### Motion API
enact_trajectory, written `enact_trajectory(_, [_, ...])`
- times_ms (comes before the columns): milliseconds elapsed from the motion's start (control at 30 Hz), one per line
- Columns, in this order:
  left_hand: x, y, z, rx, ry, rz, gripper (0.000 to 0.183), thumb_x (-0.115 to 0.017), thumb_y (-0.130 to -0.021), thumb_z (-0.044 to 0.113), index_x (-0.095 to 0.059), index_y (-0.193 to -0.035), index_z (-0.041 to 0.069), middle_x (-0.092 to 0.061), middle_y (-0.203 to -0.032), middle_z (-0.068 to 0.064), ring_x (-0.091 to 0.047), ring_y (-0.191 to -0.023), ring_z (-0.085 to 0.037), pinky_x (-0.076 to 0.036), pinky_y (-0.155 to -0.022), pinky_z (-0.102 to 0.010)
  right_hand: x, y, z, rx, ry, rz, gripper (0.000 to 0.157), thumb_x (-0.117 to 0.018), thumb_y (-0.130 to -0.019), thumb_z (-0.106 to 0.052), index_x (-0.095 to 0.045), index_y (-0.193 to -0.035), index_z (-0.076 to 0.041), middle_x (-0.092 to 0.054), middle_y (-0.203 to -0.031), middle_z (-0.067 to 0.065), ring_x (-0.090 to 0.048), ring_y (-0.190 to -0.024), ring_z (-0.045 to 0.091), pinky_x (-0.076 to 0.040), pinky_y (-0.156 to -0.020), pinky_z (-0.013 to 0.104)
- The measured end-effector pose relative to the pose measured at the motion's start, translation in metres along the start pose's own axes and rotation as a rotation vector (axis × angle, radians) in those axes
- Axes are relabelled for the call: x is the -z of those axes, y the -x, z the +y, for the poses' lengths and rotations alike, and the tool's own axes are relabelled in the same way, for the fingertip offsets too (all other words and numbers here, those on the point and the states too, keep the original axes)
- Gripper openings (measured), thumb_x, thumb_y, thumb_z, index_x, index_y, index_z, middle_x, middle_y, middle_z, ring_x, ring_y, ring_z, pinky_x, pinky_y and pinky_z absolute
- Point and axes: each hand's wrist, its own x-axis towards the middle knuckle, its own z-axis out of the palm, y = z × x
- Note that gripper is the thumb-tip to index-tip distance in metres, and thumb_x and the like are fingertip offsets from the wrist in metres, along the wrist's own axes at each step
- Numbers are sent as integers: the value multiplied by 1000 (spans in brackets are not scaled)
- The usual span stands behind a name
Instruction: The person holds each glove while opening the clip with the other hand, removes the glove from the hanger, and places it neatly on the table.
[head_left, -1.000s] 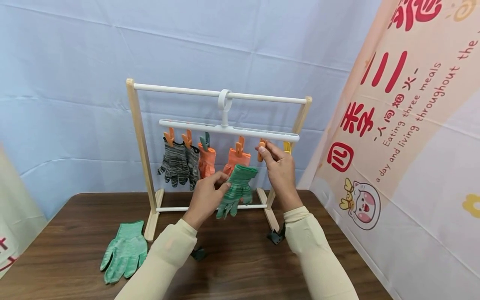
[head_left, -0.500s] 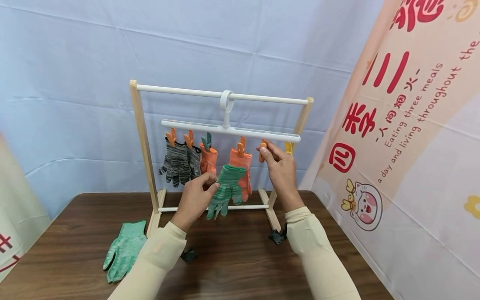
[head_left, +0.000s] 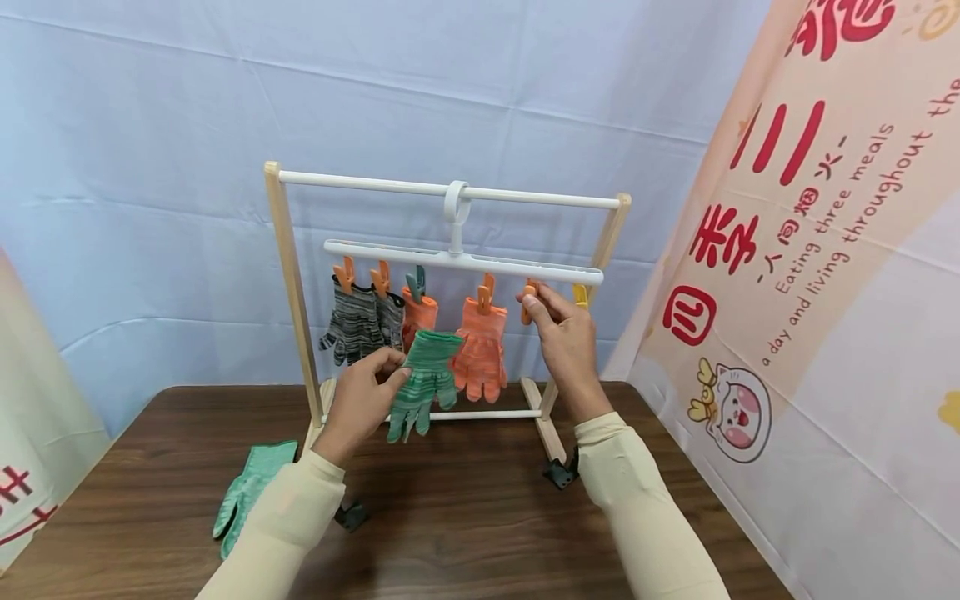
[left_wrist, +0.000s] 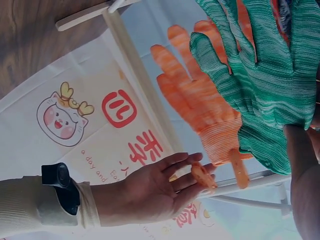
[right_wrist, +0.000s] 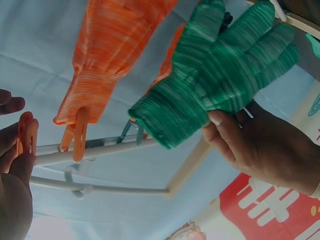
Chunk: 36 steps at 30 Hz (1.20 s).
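My left hand (head_left: pixel 365 402) pinches the side of a green striped glove (head_left: pixel 429 375), cuff upward and fingers hanging down. In the right wrist view the thumb of that hand lies on the green glove (right_wrist: pixel 220 75) below its cuff. My right hand (head_left: pixel 564 343) pinches an orange clothespin (head_left: pixel 528 302) under the white hanger bar (head_left: pixel 517 267). An orange glove (head_left: pixel 482 350) hangs from another orange clothespin (head_left: pixel 486 293) between my hands. Farther left, a second orange glove (head_left: pixel 418 315) and grey-black gloves (head_left: pixel 352 321) hang from clips, partly covered by the green glove and left hand.
A wooden rack (head_left: pixel 288 283) with a white top rod (head_left: pixel 360 181) carries the hanger. A second green glove (head_left: pixel 255 483) lies on the brown table (head_left: pixel 465 517), partly behind my left sleeve. A yellow clip (head_left: pixel 581 295) hangs at the right end. Printed cloth (head_left: pixel 825 333) borders the right side.
My left hand has moved left with the green glove, uncovering the orange glove on the right. My right hand stays at the orange clothespin. The view has shifted slightly.
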Motion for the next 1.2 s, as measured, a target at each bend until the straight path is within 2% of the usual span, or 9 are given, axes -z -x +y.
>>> enact_trajectory(233, [15, 3, -11, 23, -37, 23, 12, -58, -91, 25, -62, -102, 22, -61, -81, 5, -53, -67, -14, -42, -59, -33, 0, 0, 1, -8, 27, 6, 35, -61, -86, -38, -64, -117, -21, -70, -91, -1, -60, -92, 7, -44, -78, 31])
enact_trajectory(367, [24, 4, -17, 51, -60, 21, 13, -58, -91, 25, -61, -103, 21, -61, -83, 3, -52, -68, -15, -42, -59, -33, -1, 0, 2, -12, 27, 7, 37, -61, -86, -38, -63, -118, -21, -69, -95, -2, -60, -93, 6, -45, -82, 30])
enact_trajectory(700, [45, 9, -36, 113, -91, 18, 21, -55, -92, 29, -61, -109, 18, -62, -86, 1, -53, -72, -16, -42, -62, -34, -2, -1, 4, -12, 38, 12, 38, -61, -86, -39, -64, -118, -18, -69, -94, -4, -60, -94, 4, -45, -81, 31])
enact_trajectory(1100, [70, 17, -58, 149, -174, 67, 25, -53, -93, 31, -61, -110, 14, -62, -84, -1, -52, -70, -17, -40, -60, -33, -4, -2, 4, -2, 37, 10, 36, -61, -87, -38, -64, -117, -19, -69, -95, 4, -61, -91, 6, -45, -78, 30])
enact_trajectory(1200, [76, 20, -62, 156, -190, 76, 26, -52, -93, 31, -61, -110, 13, -61, -84, -2, -51, -68, -18, -40, -59, -33, -4, -3, 4, -3, 47, 12, 36, -61, -86, -38, -64, -117, -20, -69, -95, 2, -62, -90, 6, -46, -78, 30])
